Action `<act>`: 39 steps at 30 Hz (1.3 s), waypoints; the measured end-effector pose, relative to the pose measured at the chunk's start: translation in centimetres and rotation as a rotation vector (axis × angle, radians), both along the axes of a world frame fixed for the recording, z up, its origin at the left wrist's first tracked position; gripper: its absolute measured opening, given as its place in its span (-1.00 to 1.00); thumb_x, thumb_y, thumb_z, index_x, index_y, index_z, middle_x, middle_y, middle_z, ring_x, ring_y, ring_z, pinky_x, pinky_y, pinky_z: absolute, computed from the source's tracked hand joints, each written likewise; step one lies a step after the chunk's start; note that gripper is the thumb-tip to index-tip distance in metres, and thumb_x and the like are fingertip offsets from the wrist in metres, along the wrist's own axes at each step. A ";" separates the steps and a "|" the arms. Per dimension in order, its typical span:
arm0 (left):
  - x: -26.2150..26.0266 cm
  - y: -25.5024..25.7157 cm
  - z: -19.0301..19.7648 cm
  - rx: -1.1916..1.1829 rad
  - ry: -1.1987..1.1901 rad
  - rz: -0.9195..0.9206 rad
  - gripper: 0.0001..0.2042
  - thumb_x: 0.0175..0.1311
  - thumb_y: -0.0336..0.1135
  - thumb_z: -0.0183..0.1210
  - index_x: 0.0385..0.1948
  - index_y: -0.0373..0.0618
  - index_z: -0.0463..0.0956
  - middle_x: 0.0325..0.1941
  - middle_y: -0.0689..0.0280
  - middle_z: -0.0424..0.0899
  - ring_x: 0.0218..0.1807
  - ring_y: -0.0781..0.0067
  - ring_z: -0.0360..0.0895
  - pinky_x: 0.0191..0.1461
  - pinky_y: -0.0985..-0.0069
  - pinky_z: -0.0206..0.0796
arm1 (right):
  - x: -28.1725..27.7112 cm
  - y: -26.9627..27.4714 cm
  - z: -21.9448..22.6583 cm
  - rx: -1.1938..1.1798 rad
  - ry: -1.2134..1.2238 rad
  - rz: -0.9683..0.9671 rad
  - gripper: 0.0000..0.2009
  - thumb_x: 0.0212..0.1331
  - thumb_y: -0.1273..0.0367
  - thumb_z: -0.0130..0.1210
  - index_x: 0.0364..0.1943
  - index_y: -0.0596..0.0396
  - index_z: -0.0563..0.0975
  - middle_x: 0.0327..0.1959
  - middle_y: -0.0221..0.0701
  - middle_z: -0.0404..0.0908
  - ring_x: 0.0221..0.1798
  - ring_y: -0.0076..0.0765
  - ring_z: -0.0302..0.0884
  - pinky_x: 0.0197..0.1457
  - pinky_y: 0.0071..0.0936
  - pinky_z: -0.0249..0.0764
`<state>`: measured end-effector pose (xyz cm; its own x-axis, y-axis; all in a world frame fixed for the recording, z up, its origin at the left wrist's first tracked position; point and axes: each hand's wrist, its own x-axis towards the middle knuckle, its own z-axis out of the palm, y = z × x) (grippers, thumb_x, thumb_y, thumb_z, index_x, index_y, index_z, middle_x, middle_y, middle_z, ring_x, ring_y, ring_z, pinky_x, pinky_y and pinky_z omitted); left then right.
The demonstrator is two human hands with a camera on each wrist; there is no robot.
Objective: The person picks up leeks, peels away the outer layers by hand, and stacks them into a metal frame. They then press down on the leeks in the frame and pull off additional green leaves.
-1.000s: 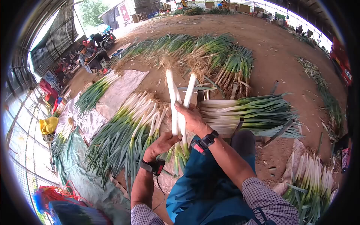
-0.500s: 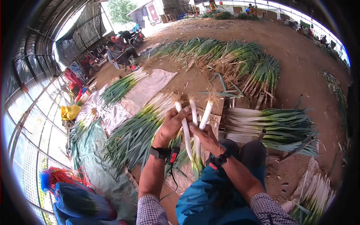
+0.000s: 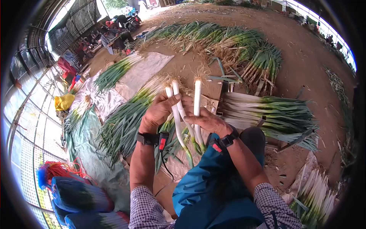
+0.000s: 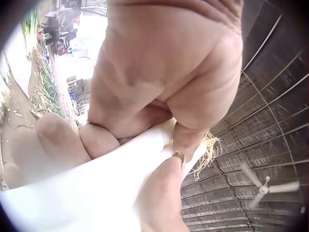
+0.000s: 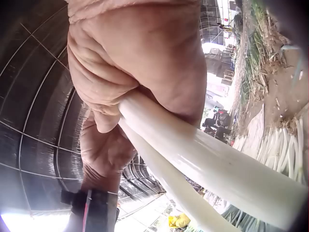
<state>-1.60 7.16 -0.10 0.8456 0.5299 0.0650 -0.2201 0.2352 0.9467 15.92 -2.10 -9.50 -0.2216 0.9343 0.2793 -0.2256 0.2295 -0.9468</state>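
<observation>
Three white leeks with root tufts at their upper ends stand in front of the person in the head view. The left hand (image 3: 158, 108) grips two of these leeks (image 3: 177, 126) near the roots, thumb across the white shafts. Lower down, the right hand (image 3: 209, 121) holds the third leek (image 3: 197, 97), which stands slightly apart on the right. In the left wrist view, fingers curl around a white shaft (image 4: 87, 193), with roots (image 4: 207, 152) showing beyond. Two smooth shafts (image 5: 207, 159) slant out from under the right hand in the right wrist view. Their green ends hang near the knee.
A row of leeks (image 3: 126, 114) lies to the left. On a metal-posted rack at the right, leeks (image 3: 274, 108) are stacked. Rooty, untrimmed leeks (image 3: 263, 70) are heaped beyond. Blue-wrapped bundles (image 3: 76, 194) sit at lower left, more leeks (image 3: 314, 191) at lower right.
The left hand has risen from low on two crossed leeks to near the root ends. A third leek has appeared between the hands. The right-hand leek now stands farther from the other two.
</observation>
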 end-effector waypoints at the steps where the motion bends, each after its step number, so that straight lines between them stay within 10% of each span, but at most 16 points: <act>1: -0.1 0.0 -0.1 -0.019 -0.033 -0.014 -0.69 0.45 -0.32 0.15 0.04 -0.43 0.52 -0.08 0.07 0.73 -0.07 0.21 0.70 0.13 0.29 0.56 | 0.2 0.0 0.4 -0.012 0.004 0.038 -0.47 0.32 0.37 0.22 0.35 0.14 0.38 0.09 -0.44 0.61 0.15 -0.49 0.48 0.27 -0.43 0.43; 12: 0.0 -1.0 0.8 0.184 0.167 0.011 -0.80 0.36 -0.41 0.25 -0.06 -0.31 0.64 -0.19 0.20 0.77 -0.20 0.42 0.71 -0.05 0.43 0.55 | 0.6 1.1 0.8 -0.094 -0.388 0.180 -0.61 0.23 0.19 0.31 0.08 0.05 0.62 -0.06 -0.39 0.70 0.02 -0.39 0.58 0.17 -0.38 0.46; 22: 0.7 -1.6 1.2 0.180 0.149 0.102 -0.80 0.30 -0.43 0.30 -0.11 -0.31 0.63 -0.24 0.18 0.76 -0.25 0.40 0.71 -0.16 0.45 0.57 | -1.3 0.2 2.2 -0.206 -0.005 0.301 -0.57 0.11 0.26 0.44 0.02 0.15 0.59 -0.15 -0.37 0.69 -0.07 -0.40 0.59 0.11 -0.39 0.51; 29: 2.7 -2.4 4.0 0.423 0.094 0.493 -0.81 0.36 -0.36 0.25 -0.44 -0.27 0.69 -0.51 0.37 0.68 -0.48 0.65 0.53 -0.40 0.58 0.37 | -9.1 -0.9 -3.7 0.099 -0.197 -0.654 -0.18 -0.09 0.26 0.56 0.27 0.16 0.31 0.00 -0.26 0.55 0.03 -0.31 0.50 0.12 -0.34 0.49; 32: 3.9 -4.4 5.3 0.888 0.284 0.584 -0.74 0.33 -0.27 0.30 -0.53 -0.25 0.71 -0.62 0.42 0.63 -0.57 0.71 0.44 -0.48 0.59 0.23 | -10.9 0.5 -3.0 0.122 0.135 -0.731 -0.37 0.02 0.24 0.39 0.16 0.20 0.39 -0.15 -0.24 0.60 -0.14 -0.28 0.57 -0.03 -0.30 0.53; 35: 5.7 -5.9 6.4 1.123 0.257 0.622 -0.76 0.30 -0.40 0.28 -0.56 -0.37 0.59 -0.67 0.15 0.48 -0.59 0.32 0.32 -0.21 0.40 0.37 | -10.2 2.2 -1.6 0.178 0.360 -0.593 -0.51 0.06 0.29 0.34 0.06 0.20 0.47 -0.20 -0.39 0.60 -0.16 -0.50 0.52 -0.04 -0.42 0.51; 39: 7.1 -9.7 10.2 1.176 0.098 0.595 -0.89 0.26 -0.51 0.26 -0.38 -0.39 0.55 -0.53 0.04 0.49 -0.44 0.11 0.35 -0.02 0.37 0.41 | -6.7 1.2 3.0 0.305 0.165 -0.680 -0.59 0.08 0.35 0.30 0.01 0.20 0.50 -0.19 -0.42 0.64 -0.13 -0.54 0.54 -0.06 -0.45 0.50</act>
<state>5.48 -2.58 10.11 0.5323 0.4899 0.6904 0.0776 -0.8403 0.5365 9.26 -0.94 -6.48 0.4422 0.7265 0.5260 -0.0746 0.6142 -0.7856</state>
